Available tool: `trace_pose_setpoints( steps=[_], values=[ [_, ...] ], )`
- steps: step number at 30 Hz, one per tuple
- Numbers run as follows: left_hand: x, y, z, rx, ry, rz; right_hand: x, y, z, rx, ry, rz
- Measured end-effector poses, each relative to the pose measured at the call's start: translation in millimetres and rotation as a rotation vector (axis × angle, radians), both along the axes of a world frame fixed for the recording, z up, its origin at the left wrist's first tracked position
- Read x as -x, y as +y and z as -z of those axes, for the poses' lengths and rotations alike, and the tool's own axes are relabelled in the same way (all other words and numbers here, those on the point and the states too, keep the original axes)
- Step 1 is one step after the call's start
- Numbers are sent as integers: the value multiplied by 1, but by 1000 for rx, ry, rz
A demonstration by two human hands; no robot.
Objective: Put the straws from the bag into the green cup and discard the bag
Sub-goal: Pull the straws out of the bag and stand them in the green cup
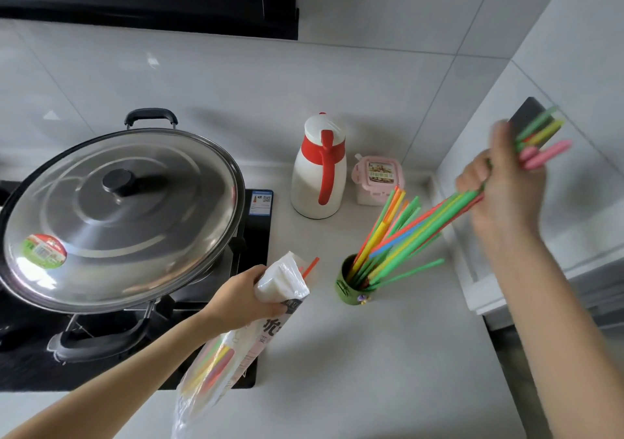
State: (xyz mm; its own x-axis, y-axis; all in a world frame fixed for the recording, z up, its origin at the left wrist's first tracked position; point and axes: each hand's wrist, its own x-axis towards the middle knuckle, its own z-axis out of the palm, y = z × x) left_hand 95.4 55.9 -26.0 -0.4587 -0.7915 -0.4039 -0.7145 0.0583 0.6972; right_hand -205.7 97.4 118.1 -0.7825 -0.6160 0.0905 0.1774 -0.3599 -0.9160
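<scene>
A small green cup (pixel 351 291) stands on the white counter, right of the stove. Several coloured straws (pixel 385 236) lean out of it to the upper right. My right hand (pixel 499 188) is raised above and right of the cup, blurred, closed around a bundle of straws (pixel 537 138) that slants down toward the cup. My left hand (pixel 250 300) grips the clear plastic straw bag (pixel 266 307) near its open top, left of the cup. One orange straw (pixel 310 267) pokes out of the bag's mouth, and more straws show through its lower part.
A large wok with a steel lid (pixel 118 215) sits on the black stove (pixel 256 246) at left. A white and red thermos jug (pixel 319 168) and a pink-lidded container (pixel 377 177) stand behind the cup. A white ledge (pixel 472 280) borders the counter at right.
</scene>
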Motion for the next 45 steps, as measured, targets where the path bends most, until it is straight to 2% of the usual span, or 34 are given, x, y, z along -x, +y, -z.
trace_pose_setpoints(
  steps=[4, 8, 11, 19, 25, 29, 31, 33, 36, 39, 41, 43, 45],
  values=[
    [2, -2, -2, 5, -3, 1, -10, -19, 42, -166, 211, -27],
    [2, -2, -2, 13, -9, -2, -15, -31, 68, -282, 330, 23],
    [1, -1, -3, 20, -11, 1, -26, -36, 82, -297, 376, 31],
    [2, -2, -5, 16, -3, -18, -52, -36, 112, -374, 301, 81],
    [4, -8, -8, 27, 19, -16, -58, -27, 136, -519, 209, -78],
    [7, -9, -8, 27, 23, -9, -42, -26, 124, -460, 201, -58],
    [9, -9, -8, 23, 28, -2, -34, -23, 115, -384, 248, -39],
    [10, -10, -8, 20, 31, 12, -32, -19, 112, -410, 408, -71],
    [14, -10, -11, 16, 27, 28, -34, -14, 113, -671, 767, -206],
    [20, -12, -15, 25, 11, 43, -29, -12, 103, -846, 883, -294],
    [24, -14, -18, 21, 1, 60, -30, -8, 90, -756, 1024, -138],
    [27, -16, -19, 8, -29, 106, -40, 2, 77, -522, 1148, 85],
    [30, -18, -21, -49, -81, 195, -55, 16, 76, -355, 1012, 8]
  ],
)
